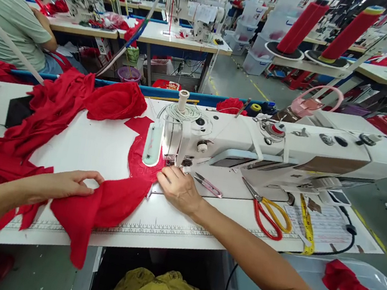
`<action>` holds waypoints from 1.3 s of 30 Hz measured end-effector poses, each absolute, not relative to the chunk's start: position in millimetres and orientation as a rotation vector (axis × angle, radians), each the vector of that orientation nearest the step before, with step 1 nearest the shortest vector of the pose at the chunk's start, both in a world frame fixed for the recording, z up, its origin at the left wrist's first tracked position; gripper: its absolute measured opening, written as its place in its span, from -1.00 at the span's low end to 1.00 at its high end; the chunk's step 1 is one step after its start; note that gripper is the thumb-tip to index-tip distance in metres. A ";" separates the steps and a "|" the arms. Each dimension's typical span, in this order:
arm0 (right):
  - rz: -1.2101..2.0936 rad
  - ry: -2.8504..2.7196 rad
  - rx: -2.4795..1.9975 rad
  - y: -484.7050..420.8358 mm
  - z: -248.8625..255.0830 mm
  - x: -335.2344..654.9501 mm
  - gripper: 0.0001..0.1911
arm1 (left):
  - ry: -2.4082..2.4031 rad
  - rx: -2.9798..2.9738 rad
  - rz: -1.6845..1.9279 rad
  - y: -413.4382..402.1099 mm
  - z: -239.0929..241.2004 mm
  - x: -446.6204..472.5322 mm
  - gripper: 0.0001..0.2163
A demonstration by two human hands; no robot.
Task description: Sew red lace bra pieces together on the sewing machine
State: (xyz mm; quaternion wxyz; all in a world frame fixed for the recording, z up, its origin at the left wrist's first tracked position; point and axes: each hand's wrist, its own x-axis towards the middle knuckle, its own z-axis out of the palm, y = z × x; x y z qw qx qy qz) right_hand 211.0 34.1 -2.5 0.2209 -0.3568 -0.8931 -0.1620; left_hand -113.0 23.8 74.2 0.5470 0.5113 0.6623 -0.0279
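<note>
A white sewing machine (289, 151) stands on the white table (173, 221). Red fabric (113, 201) runs from under its needle area toward me and hangs over the table's front edge. My left hand (64, 185) pinches the red fabric at the left, fingers curled on it. My right hand (178, 189) lies on the fabric right beside the presser foot, fingers pressed down onto the cloth.
More red fabric (58, 112) is piled at the left. Scissors with red and yellow handles (269, 214), small snips (207, 184) and a yellow tape measure (307, 228) lie right of my hand. A person in a pale green shirt (9, 27) sits at back left. Red thread cones (302, 27) stand behind.
</note>
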 end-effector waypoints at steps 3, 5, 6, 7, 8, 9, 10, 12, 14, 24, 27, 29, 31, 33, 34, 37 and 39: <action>-0.293 -2.511 -0.855 29.7 -0.6 226.6 -0.76 | 1.823 2.057 0.132 22.8 71.7 -90.4 -0.71; -0.160 -2.533 -0.812 26.1 0.7 235.8 -0.77 | 1.735 2.442 0.475 17.2 65.9 -58.2 -0.70; -0.107 -2.542 -0.814 24.4 1.2 239.3 -0.77 | 1.652 2.521 0.616 13.6 61.4 -38.6 -0.72; -0.060 -2.554 -0.822 22.8 1.6 241.9 -0.77 | 1.588 2.556 0.724 10.2 56.1 -18.3 -0.74; -0.018 -2.564 -0.833 21.5 1.7 243.7 -0.77 | 1.567 2.556 0.814 7.4 50.2 1.3 -0.76; 0.018 -2.569 -0.844 20.5 1.5 245.0 -0.77 | 1.581 2.545 0.859 5.8 43.9 18.9 -0.79; 0.053 -2.570 -0.855 19.7 1.2 245.7 -0.77 | 1.643 2.533 0.841 5.7 37.8 33.4 -0.82; 0.122 -2.558 -0.886 19.2 0.1 246.4 -0.72 | 1.826 2.480 0.753 9.5 27.2 51.4 -0.86; 0.177 -2.536 -0.935 19.8 -0.6 246.4 -0.62 | 1.962 2.405 0.592 16.5 21.2 55.4 -0.88; 0.115 -2.614 -0.923 14.3 0.3 249.2 -0.61 | 1.412 2.946 0.734 28.9 11.3 46.1 -0.81; 0.134 -2.579 -0.898 10.4 -1.5 251.2 -0.55 | 1.372 2.825 0.690 25.7 5.7 40.4 -0.90; 0.140 -2.575 -0.901 10.0 -1.9 251.8 -0.53 | 1.376 2.723 0.678 23.6 9.5 35.7 -0.90; 0.144 -2.573 -0.913 10.6 -1.8 251.6 -0.52 | 1.355 2.767 0.696 21.9 17.6 34.6 -0.93; 0.146 -2.567 -0.926 10.9 -1.7 251.5 -0.57 | 1.269 2.906 0.681 20.5 24.4 37.7 -0.85; 0.143 -2.561 -0.929 10.7 -1.6 251.6 -0.61 | 1.218 2.975 0.648 19.8 25.9 40.1 -0.81; 0.138 -2.547 -0.926 9.3 -1.7 253.1 -0.62 | 1.173 3.089 0.509 17.6 22.2 43.4 -0.78; 0.149 -2.537 -0.922 8.4 -1.7 254.4 -0.55 | 1.218 3.112 0.506 15.2 16.7 40.2 -0.80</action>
